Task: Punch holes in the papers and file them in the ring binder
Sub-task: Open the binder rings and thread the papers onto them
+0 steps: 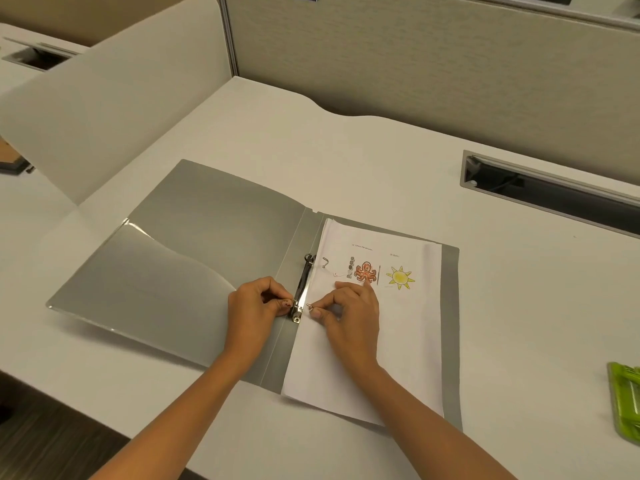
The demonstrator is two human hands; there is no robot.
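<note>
While both forearms reach in from the bottom edge, I see the left hand point(258, 306) curled at the near end of the ring mechanism point(303, 289), thumb and fingers pinched together on its left side; what exactly they clamp I can't tell. One grey binder point(180, 258) lies open flat on the desk point(519, 306), left cover bare, with a clear pocket. One mechanism runs along the spine; two open ring prongs show, far one up near the drawings, near one between the hands. Right hand point(349, 313) rests palm down on the papers point(408, 341), thumb and forefinger pinched on the near prong point(309, 306). One paper stack sits on the right cover, top sheet showing one octopus and one sun. One green object point(627, 400) lies at the far right edge, well apart.
</note>
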